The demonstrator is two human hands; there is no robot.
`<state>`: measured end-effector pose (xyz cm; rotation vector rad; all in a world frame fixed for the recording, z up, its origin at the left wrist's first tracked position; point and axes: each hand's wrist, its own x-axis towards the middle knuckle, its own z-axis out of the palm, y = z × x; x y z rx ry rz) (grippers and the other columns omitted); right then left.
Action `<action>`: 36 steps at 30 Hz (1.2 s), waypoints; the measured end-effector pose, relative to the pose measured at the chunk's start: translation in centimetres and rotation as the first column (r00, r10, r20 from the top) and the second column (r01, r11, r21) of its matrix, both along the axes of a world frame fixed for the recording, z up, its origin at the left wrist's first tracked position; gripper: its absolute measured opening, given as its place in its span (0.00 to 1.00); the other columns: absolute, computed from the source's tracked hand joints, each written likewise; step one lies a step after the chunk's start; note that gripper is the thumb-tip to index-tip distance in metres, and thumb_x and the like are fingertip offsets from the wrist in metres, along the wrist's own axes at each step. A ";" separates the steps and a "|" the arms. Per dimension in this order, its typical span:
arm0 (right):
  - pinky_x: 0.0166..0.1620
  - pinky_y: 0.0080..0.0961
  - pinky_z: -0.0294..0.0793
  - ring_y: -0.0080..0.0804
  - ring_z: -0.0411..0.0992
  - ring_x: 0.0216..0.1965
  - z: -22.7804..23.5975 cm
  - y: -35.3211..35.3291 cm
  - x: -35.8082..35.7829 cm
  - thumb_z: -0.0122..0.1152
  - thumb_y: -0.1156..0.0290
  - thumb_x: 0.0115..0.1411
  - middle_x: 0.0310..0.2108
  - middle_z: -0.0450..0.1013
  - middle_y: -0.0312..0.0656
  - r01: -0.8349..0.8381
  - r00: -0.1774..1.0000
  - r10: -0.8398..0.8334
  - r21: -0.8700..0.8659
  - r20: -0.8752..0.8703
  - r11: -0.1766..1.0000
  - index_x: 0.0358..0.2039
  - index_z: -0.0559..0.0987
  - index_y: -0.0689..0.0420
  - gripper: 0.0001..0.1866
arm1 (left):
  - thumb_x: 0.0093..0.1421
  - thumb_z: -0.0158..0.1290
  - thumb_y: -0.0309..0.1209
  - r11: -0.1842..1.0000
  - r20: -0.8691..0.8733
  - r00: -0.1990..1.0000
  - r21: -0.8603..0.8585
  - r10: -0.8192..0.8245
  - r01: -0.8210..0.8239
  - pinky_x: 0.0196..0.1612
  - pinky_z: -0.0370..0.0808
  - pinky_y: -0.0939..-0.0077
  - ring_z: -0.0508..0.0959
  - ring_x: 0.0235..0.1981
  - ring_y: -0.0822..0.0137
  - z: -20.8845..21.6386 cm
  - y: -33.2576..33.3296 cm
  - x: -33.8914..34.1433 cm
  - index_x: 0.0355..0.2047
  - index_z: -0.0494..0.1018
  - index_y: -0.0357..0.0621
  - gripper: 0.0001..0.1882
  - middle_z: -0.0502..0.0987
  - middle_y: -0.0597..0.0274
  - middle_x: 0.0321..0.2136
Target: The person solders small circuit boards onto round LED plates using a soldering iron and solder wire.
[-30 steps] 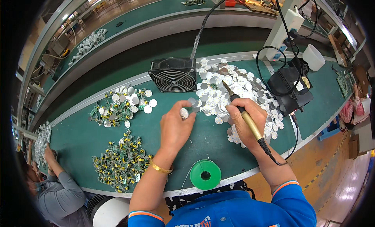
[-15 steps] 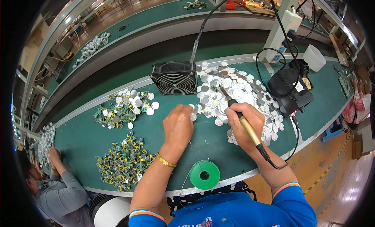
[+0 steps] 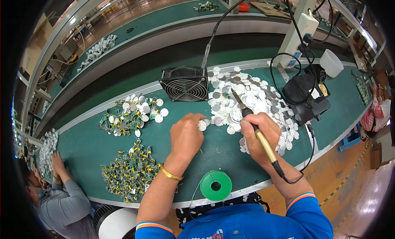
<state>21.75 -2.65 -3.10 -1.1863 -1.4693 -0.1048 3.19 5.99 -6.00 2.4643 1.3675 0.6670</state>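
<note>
My right hand [image 3: 261, 136] is closed around a soldering iron [image 3: 263, 145] with a gold-coloured handle; its tip points up and away over a heap of round white discs [image 3: 255, 103]. At the near left of that heap, my left hand [image 3: 186, 135] is closed, fingers curled. Thin solder wire [image 3: 191, 196] runs from a green spool [image 3: 216, 185] at the table's front edge up to this hand. A white disc [image 3: 202, 126] shows at its fingertips; whether it is pinched or lying there I cannot tell.
A black fan [image 3: 185, 84] stands behind my left hand. Leftward lie white discs with boards [image 3: 131, 113] and a pile of small green-and-yellow circuit boards [image 3: 129, 173]. A black soldering station [image 3: 304, 95] is at the right. A co-worker [image 3: 61, 193] sits far left, hands at white parts.
My left hand has turned slightly, and the white disc at its fingertips shows more. My right hand has shifted slightly down and right with the soldering iron.
</note>
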 end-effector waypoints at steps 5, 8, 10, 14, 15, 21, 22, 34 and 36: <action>0.22 0.28 0.62 0.35 0.65 0.17 -0.2 -0.2 -0.2 0.68 0.65 0.54 0.16 0.66 0.37 -0.175 0.977 0.165 0.065 0.134 0.982 0.33 0.77 0.57 0.12 | 0.57 0.56 0.24 0.859 0.444 0.880 -0.503 0.166 0.092 0.30 0.73 0.72 0.77 0.25 0.70 1.6 -1.9 -1.2 0.37 0.78 0.39 0.07 0.79 0.61 0.25; 0.21 0.28 0.64 0.35 0.66 0.18 -1.1 -0.2 -0.8 0.68 0.60 0.53 0.18 0.67 0.38 -0.212 0.968 0.208 0.014 0.142 0.977 0.35 0.77 0.56 0.15 | 0.62 0.57 0.31 0.683 0.648 0.701 -0.658 0.298 0.318 0.32 0.69 0.82 0.71 0.27 0.80 2.3 -3.0 -1.9 0.36 0.77 0.37 0.09 0.76 0.70 0.25; 0.22 0.28 0.67 0.35 0.68 0.19 -1.3 -0.2 -1.0 0.72 0.65 0.49 0.21 0.68 0.40 -0.257 0.955 0.254 0.003 0.151 0.966 0.35 0.77 0.56 0.16 | 0.62 0.57 0.30 0.620 0.701 0.644 -0.661 0.308 0.423 0.32 0.67 0.87 0.70 0.27 0.82 2.4 -3.9 -2.0 0.37 0.76 0.37 0.08 0.75 0.72 0.27; 0.22 0.26 0.67 0.34 0.70 0.20 -1.3 -0.4 -1.8 0.72 0.83 0.44 0.24 0.72 0.44 -0.273 0.947 0.265 0.021 0.181 0.962 0.39 0.73 0.58 0.22 | 0.62 0.58 0.31 0.657 0.747 0.631 -0.586 0.210 0.475 0.34 0.69 0.85 0.70 0.29 0.81 2.2 -4.9 -2.0 0.35 0.76 0.36 0.09 0.76 0.71 0.27; 0.22 0.26 0.67 0.34 0.70 0.20 -1.3 -0.6 -1.9 0.72 0.83 0.44 0.24 0.72 0.44 -0.274 0.947 0.266 0.019 0.183 0.962 0.39 0.73 0.58 0.22 | 0.62 0.58 0.31 0.657 0.748 0.629 -0.585 0.211 0.476 0.34 0.69 0.85 0.70 0.29 0.81 2.4 -5.0 -2.1 0.35 0.76 0.36 0.09 0.76 0.71 0.27; 0.20 0.23 0.64 0.32 0.68 0.19 -1.0 -1.0 -2.3 0.64 0.88 0.48 0.22 0.70 0.43 -0.310 0.945 0.306 0.018 0.118 0.951 0.37 0.72 0.57 0.18 | 0.61 0.58 0.31 0.676 0.752 0.634 -0.565 0.184 0.474 0.33 0.70 0.85 0.71 0.29 0.81 2.3 -5.3 -2.6 0.35 0.76 0.35 0.09 0.77 0.70 0.27; 0.20 0.24 0.65 0.33 0.68 0.19 -1.3 -0.9 -2.3 0.64 0.88 0.46 0.22 0.70 0.44 -0.306 0.950 0.302 0.055 0.078 0.950 0.37 0.73 0.57 0.18 | 0.61 0.58 0.30 0.694 0.730 0.660 -0.567 0.175 0.443 0.33 0.70 0.85 0.72 0.28 0.81 2.3 -5.2 -2.6 0.35 0.76 0.35 0.09 0.77 0.70 0.26; 0.19 0.25 0.62 0.33 0.65 0.18 -0.9 -1.0 -2.7 0.63 0.90 0.45 0.22 0.68 0.43 -0.288 0.954 0.282 0.052 0.101 0.956 0.39 0.72 0.57 0.21 | 0.59 0.58 0.26 0.842 0.415 0.896 -0.531 0.159 0.097 0.32 0.73 0.82 0.76 0.28 0.78 3.3 -4.9 -3.8 0.35 0.79 0.36 0.06 0.80 0.66 0.26; 0.18 0.24 0.63 0.34 0.66 0.18 -1.0 -1.0 -2.5 0.63 0.90 0.41 0.23 0.68 0.44 -0.278 0.954 0.270 0.049 0.128 0.959 0.39 0.73 0.57 0.23 | 0.57 0.59 0.25 0.898 0.386 0.911 -0.437 0.148 0.040 0.33 0.73 0.80 0.76 0.29 0.77 3.8 -4.5 -4.4 0.36 0.79 0.38 0.07 0.80 0.65 0.26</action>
